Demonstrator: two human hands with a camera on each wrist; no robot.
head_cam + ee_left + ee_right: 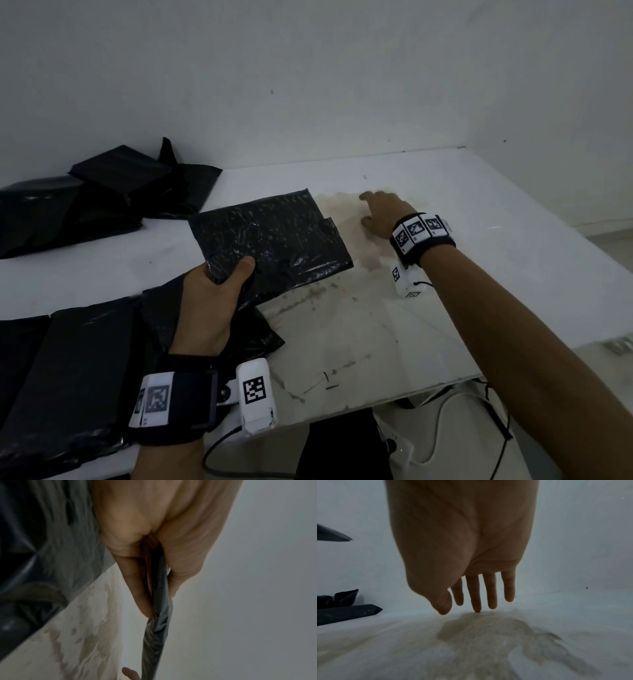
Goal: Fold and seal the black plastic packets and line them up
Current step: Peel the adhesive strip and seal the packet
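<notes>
A folded black plastic packet (274, 236) is lifted off the table, pinched at its near-left corner by my left hand (219, 284), thumb on top and fingers beneath. The left wrist view shows the packet (159, 615) edge-on between thumb and fingers (139, 591). My right hand (380, 214) is to the right of the packet, fingers straight, empty, hovering over a stained patch of the white table (479, 212). In the right wrist view its fingertips (476, 608) point down at the stain. Several folded packets (68, 370) lie in a row at the near left.
A loose heap of black packets (102, 195) lies at the far left against the wall; its ends show in the right wrist view (346, 612). A brown stain (346, 274) covers the table's middle. Below the front edge are a dark box (346, 442) and cables (455, 411).
</notes>
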